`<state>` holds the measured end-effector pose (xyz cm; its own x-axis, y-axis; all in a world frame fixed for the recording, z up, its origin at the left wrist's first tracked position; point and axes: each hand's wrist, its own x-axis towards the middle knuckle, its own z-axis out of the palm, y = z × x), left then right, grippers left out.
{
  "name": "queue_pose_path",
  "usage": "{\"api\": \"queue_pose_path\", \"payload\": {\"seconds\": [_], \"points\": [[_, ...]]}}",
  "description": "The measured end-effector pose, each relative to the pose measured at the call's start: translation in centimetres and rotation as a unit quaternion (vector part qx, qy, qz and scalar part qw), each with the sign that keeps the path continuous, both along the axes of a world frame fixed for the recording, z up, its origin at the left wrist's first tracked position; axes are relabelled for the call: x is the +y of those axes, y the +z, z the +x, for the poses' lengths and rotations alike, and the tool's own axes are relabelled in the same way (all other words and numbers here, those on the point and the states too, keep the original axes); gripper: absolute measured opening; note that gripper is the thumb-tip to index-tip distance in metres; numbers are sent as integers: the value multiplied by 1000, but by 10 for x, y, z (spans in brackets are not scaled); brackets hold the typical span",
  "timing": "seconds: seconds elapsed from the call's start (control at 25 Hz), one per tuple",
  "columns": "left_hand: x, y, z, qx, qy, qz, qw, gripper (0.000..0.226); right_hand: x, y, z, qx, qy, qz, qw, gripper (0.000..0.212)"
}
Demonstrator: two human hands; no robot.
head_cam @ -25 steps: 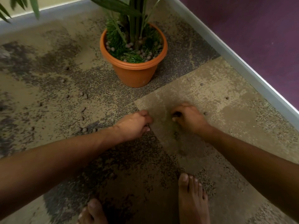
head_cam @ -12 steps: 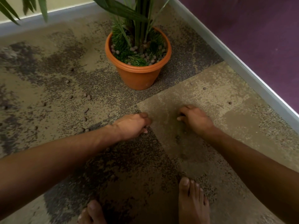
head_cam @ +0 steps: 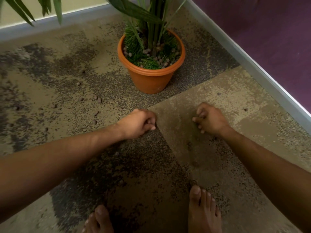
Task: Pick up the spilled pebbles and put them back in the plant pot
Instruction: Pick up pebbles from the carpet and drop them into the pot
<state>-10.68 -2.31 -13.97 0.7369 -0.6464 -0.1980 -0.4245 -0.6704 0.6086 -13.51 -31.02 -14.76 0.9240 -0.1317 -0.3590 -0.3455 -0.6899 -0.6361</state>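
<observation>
An orange plant pot [head_cam: 151, 79] with a green plant stands on the carpet ahead of me, and grey-brown pebbles [head_cam: 159, 60] lie on its soil. Spilled pebbles [head_cam: 99, 99] are scattered on the carpet left of the pot, with two more to the right [head_cam: 218, 94]. My left hand [head_cam: 138, 123] is low over the carpet in front of the pot, curled into a fist that hides what it holds. My right hand [head_cam: 210, 120] is beside it, fingers curled in around a small pebble picked off the floor.
A grey skirting strip [head_cam: 252, 64] and a purple wall run along the right, and a pale wall crosses the back. My bare feet [head_cam: 202, 211] stand at the bottom. Palm leaves [head_cam: 134, 10] hang over the pot. The patchy carpet [head_cam: 50, 148] extends left.
My right hand pinched a dark pebble off the carpet and has curled shut and lifted slightly. My left fist stayed closed and almost still. The camera has tilted up a little.
</observation>
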Motion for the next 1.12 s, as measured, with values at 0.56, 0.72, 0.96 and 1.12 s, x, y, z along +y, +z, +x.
{"api": "queue_pose_path", "payload": {"seconds": [0.56,0.72,0.96,1.12], "points": [[-5,111,67,-238,185,-206,931,20,80,132,78,-230,61,269,933,18],[0,115,92,-246,184,-117,944,27,80,131,100,-219,85,174,956,25],[0,96,57,-317,153,-145,925,21,54,112,69,-269,10,151,951,18],[-13,57,19,-249,-16,-126,960,27,26,62,22,-172,-8,59,983,15]]}}
